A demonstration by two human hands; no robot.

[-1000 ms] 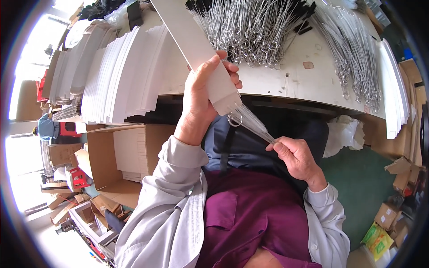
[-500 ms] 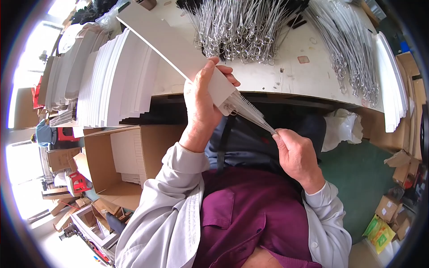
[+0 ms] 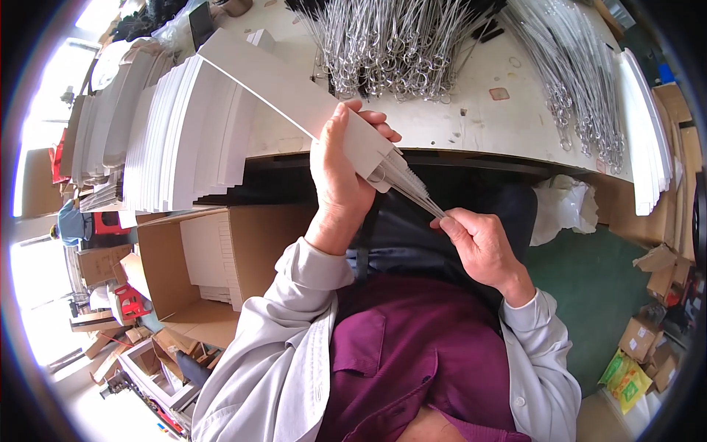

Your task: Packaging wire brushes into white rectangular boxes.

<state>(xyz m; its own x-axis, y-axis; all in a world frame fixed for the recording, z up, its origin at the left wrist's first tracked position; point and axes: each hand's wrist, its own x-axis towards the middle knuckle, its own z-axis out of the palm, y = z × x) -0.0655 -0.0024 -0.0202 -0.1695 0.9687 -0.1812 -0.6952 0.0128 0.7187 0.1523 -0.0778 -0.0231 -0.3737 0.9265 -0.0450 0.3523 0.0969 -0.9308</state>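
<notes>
My left hand (image 3: pixel 340 177) is closed around a long, narrow white box (image 3: pixel 276 88) that slants over the table's front edge. From the box's near end sticks a bundle of thin wire brushes (image 3: pixel 409 184), with fine bristles showing along one side and a wire loop at the opening. Their outer tips are pinched between the thumb and fingers of my right hand (image 3: pixel 486 247), to the right of the box. The box hides the rest of the bundle.
Across the table (image 3: pixel 442 129) lie a large heap of looped wire brushes (image 3: pixel 398 59) and another heap (image 3: pixel 578 92) at right. White boxes (image 3: pixel 184 136) stand in a row at left; more white pieces (image 3: pixel 642 132) line the right edge. An open cardboard carton (image 3: pixel 269 247) sits below left.
My right hand has moved a little left and up toward the box, and less of the wire bundle sticks out. My left hand has shifted slightly right, with the box tilted flatter.
</notes>
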